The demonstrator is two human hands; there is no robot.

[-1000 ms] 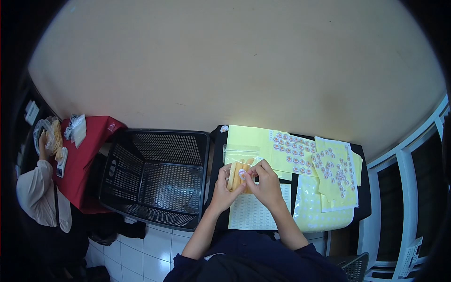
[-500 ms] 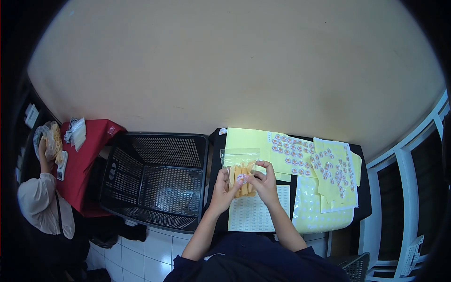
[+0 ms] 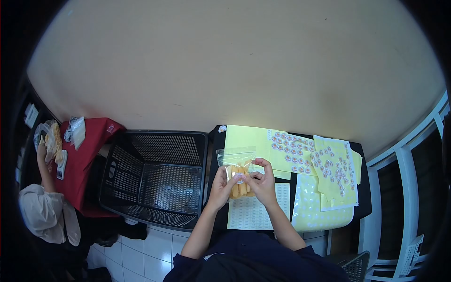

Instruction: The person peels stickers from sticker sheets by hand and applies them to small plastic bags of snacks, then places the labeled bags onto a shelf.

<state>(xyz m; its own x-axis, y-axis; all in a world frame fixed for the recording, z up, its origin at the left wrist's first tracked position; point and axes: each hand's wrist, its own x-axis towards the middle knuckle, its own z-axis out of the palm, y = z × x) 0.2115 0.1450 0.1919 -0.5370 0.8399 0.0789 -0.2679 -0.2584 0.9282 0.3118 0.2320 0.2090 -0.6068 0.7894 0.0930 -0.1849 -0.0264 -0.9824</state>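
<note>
A clear zip bag of pale yellow stick-shaped snacks is held between my two hands over the table. My left hand is closed on the bag's left side, its thumb on the front. My right hand grips the right side, with its thumb also on the front. Between the two thumbs a small round sticker shows on the bag, partly covered by them. The bag's zip top stands above the fingers. Under the bag lies a white sheet of small printed labels.
Yellow sheets with round stickers lie on the black-covered table. A loose sticker is near its back-left corner. Left of it stands a black basket. Farther left, another person's hand is at a snack bag by a red-covered table.
Both my thumbs have come together on the sticker, and the bag has tilted slightly with its zip top shifting left. The other person's hand has moved lower at the snack bag.
</note>
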